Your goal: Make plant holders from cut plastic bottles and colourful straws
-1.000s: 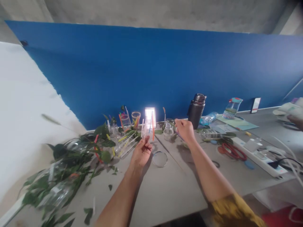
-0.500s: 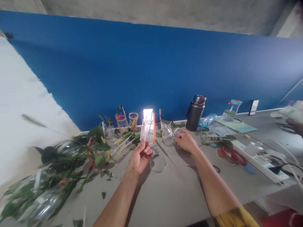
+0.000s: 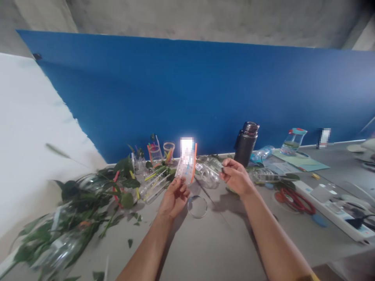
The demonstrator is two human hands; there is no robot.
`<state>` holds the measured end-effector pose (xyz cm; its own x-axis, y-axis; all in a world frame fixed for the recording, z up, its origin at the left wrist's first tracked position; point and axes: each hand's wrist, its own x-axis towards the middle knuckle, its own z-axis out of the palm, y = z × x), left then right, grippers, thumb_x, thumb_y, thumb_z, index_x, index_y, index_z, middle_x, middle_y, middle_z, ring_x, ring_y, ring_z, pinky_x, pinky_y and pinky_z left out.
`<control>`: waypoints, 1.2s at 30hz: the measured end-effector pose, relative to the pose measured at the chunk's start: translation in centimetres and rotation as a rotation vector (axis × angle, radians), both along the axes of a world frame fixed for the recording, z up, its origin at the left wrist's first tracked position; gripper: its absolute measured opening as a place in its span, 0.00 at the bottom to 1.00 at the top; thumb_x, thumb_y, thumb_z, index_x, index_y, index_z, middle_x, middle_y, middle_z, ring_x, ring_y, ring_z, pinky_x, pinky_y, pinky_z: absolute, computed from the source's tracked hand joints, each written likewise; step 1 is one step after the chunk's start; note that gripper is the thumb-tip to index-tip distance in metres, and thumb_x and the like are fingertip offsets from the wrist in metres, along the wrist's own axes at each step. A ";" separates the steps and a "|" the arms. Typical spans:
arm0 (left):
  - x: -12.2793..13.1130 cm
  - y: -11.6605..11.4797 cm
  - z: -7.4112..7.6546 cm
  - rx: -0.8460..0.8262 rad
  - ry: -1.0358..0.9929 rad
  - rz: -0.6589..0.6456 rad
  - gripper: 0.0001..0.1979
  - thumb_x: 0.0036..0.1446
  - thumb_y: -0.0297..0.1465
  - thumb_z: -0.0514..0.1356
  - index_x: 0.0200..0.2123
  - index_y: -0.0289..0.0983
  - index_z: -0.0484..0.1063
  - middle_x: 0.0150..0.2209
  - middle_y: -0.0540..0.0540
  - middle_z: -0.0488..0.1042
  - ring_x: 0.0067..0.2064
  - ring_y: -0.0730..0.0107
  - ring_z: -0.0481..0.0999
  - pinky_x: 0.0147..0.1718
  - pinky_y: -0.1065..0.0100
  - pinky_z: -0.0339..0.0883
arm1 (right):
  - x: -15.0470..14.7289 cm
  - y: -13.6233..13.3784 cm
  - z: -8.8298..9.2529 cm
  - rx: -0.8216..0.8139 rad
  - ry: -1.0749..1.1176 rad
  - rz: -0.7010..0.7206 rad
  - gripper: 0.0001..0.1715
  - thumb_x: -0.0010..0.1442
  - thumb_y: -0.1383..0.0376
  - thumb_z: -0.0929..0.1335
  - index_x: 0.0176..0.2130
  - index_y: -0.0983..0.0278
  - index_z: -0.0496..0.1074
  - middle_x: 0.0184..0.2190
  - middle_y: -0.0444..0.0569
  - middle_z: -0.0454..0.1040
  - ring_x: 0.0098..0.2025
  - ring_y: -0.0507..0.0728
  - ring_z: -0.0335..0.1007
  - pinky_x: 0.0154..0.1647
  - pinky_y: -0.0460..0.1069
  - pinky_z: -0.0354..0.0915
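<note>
My left hand point(image 3: 175, 197) is closed, fingertips pinching the lower end of a clear plastic cup point(image 3: 185, 171). An orange straw point(image 3: 193, 162) runs up the cup's right side, and blue and pale straws show through it. Glare from a lit screen point(image 3: 187, 150) behind washes out its upper part. Raised over the table, my right hand point(image 3: 236, 177) has thumb and forefinger pressed together. Something small and dark may be between them, too blurred to name. Left of those fingers lies a clear plastic bottle point(image 3: 208, 175). A clear ring point(image 3: 197, 206) rests on the table below.
Leafy stems point(image 3: 88, 210) and clear bottles crowd the left. Cups with coloured straws point(image 3: 154, 154) stand by the blue wall point(image 3: 181, 89). To the right are a black thermos point(image 3: 247, 144), a red cable point(image 3: 295, 201), a power strip point(image 3: 336, 214) and a water jug point(image 3: 293, 141).
My right hand has drawn back and up from the clear items by the bottle, fingers pinched. My left hand still holds the cup. The view has shifted slightly.
</note>
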<state>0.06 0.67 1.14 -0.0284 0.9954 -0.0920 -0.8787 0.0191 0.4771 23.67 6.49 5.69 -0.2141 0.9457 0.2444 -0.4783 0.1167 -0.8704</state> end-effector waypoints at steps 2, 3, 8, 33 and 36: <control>0.0 -0.1 0.0 0.013 0.009 -0.004 0.15 0.49 0.24 0.77 0.33 0.35 0.73 0.36 0.50 0.76 0.24 0.82 0.62 0.22 0.75 0.62 | -0.8 -0.4 -0.1 -0.019 0.016 0.060 0.18 0.44 0.60 0.80 0.33 0.61 0.76 0.21 0.39 0.69 0.21 0.50 0.64 0.24 0.46 0.62; 0.1 -0.1 0.0 0.020 0.014 -0.006 0.16 0.48 0.25 0.77 0.33 0.35 0.73 0.36 0.50 0.76 0.25 0.82 0.62 0.23 0.75 0.62 | -1.1 -0.6 -0.2 -0.024 0.017 0.084 0.18 0.45 0.59 0.80 0.33 0.62 0.76 0.21 0.39 0.69 0.21 0.50 0.64 0.24 0.46 0.62; 0.0 -0.4 0.2 0.058 0.057 -0.025 0.18 0.45 0.27 0.79 0.34 0.36 0.74 0.36 0.51 0.76 0.25 0.82 0.62 0.24 0.74 0.61 | -1.1 -1.1 0.3 -0.003 0.052 0.151 0.20 0.46 0.54 0.81 0.33 0.62 0.77 0.19 0.39 0.62 0.23 0.50 0.59 0.25 0.47 0.61; 0.3 -0.5 0.0 0.134 0.286 -0.022 0.17 0.44 0.30 0.80 0.31 0.35 0.76 0.28 0.50 0.73 0.29 0.77 0.71 0.30 0.74 0.67 | -3.3 -0.9 9.9 0.550 -0.294 -0.455 0.11 0.61 0.57 0.74 0.39 0.62 0.78 0.25 0.44 0.77 0.24 0.51 0.71 0.26 0.48 0.71; 0.4 -0.3 -0.4 0.106 0.283 0.006 0.15 0.44 0.29 0.80 0.31 0.34 0.78 0.29 0.50 0.75 0.29 0.78 0.72 0.31 0.74 0.69 | -3.3 -1.2 10.0 0.607 -0.372 -0.483 0.09 0.59 0.60 0.74 0.38 0.62 0.78 0.26 0.44 0.78 0.26 0.52 0.74 0.29 0.48 0.73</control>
<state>0.43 0.35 0.77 -0.0439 0.9987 0.0251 -0.7104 -0.0489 0.7021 20.37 5.30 15.65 0.0112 0.6823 0.7310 0.0478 0.7299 -0.6819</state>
